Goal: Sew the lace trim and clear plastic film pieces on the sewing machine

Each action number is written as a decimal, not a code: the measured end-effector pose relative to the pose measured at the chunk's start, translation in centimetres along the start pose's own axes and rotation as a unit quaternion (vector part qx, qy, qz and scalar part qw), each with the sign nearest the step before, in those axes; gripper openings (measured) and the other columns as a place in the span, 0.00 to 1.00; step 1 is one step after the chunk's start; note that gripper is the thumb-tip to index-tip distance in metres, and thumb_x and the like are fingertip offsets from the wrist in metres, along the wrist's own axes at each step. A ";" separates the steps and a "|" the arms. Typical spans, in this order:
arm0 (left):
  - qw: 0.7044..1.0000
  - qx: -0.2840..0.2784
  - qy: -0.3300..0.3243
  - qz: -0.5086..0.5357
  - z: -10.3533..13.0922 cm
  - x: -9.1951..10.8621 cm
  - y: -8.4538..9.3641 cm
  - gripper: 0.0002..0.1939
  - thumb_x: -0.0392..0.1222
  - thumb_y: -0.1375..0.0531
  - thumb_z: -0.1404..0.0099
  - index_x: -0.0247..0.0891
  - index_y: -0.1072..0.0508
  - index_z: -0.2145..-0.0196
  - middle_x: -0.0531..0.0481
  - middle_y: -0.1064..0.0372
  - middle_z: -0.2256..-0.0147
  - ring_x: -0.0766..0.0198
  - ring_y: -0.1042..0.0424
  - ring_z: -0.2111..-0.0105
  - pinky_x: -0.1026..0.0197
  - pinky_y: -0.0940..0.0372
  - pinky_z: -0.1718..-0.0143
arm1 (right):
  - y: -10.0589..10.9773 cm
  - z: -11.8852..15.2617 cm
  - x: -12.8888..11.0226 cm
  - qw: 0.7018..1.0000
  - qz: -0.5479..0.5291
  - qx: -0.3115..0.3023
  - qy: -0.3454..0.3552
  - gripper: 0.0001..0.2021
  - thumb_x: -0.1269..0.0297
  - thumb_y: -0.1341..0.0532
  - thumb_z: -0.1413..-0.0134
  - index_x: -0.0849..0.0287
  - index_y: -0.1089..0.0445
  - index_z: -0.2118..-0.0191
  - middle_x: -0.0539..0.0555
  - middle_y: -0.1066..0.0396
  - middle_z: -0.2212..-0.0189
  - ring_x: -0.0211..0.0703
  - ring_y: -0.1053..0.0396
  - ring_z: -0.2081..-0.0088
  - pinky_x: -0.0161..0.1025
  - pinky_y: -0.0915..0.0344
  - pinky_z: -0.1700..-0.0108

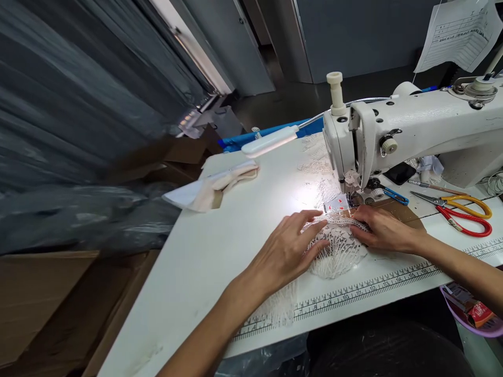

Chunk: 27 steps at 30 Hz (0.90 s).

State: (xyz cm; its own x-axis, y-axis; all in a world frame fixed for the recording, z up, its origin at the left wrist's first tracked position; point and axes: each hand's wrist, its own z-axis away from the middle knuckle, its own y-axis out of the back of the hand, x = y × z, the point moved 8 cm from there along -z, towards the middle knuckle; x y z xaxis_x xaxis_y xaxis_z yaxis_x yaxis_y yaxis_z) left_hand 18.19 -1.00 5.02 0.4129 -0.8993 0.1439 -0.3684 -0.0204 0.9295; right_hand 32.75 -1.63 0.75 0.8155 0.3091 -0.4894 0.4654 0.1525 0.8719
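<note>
White lace fabric lies bunched on the sewing table in front of the needle area of a white sewing machine. My left hand rests on the lace's left side, its fingers spread and pressing down. Close to the presser foot, my right hand has thumb and fingers closed on the lace's right edge. More lace trails below my left wrist toward the table's front edge. Behind the needle area, further lace is spread over the table. The fingertips of my right hand are partly hidden in the fabric.
To the right lie scissors with red and yellow handles and a blue thread snipper. A slim lamp hangs over the table. Folded cloth sits at the left edge, with cardboard boxes beyond. A printed ruler lines the front.
</note>
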 end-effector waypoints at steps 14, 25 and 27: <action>0.990 -0.108 -0.087 0.024 -4.1 0.3 -4.8 0.21 0.47 0.45 0.34 0.34 0.33 0.47 0.36 0.34 0.46 0.49 0.30 0.52 0.40 0.36 0.48 | 2.3 0.5 2.7 0.991 0.020 0.048 -0.127 0.11 0.61 0.43 0.41 0.58 0.25 0.58 0.52 0.27 0.75 0.40 0.32 0.73 0.36 0.43 0.72; 0.998 -0.020 -0.056 0.022 -3.6 0.3 -6.0 0.18 0.44 0.53 0.27 0.34 0.30 0.49 0.37 0.32 0.48 0.52 0.30 0.52 0.45 0.35 0.51 | 1.2 1.4 1.9 0.990 -0.012 0.120 -0.075 0.11 0.65 0.44 0.42 0.56 0.25 0.57 0.53 0.25 0.66 0.41 0.29 0.68 0.36 0.39 0.68; 0.998 0.005 -0.061 0.019 -3.5 0.6 -5.3 0.16 0.43 0.52 0.27 0.35 0.29 0.52 0.39 0.30 0.50 0.54 0.29 0.54 0.46 0.34 0.51 | 0.7 1.5 1.3 0.991 0.009 0.123 -0.053 0.12 0.66 0.45 0.41 0.56 0.26 0.56 0.54 0.25 0.64 0.42 0.28 0.67 0.37 0.39 0.68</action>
State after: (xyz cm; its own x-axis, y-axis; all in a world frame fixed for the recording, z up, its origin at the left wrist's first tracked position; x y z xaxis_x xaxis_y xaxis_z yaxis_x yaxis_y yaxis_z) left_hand 23.31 0.14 1.35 0.2943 -0.9459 0.1365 -0.3909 0.0112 0.9204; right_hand 34.70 -2.53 0.68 0.8495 0.2073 -0.4852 0.5105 -0.0904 0.8551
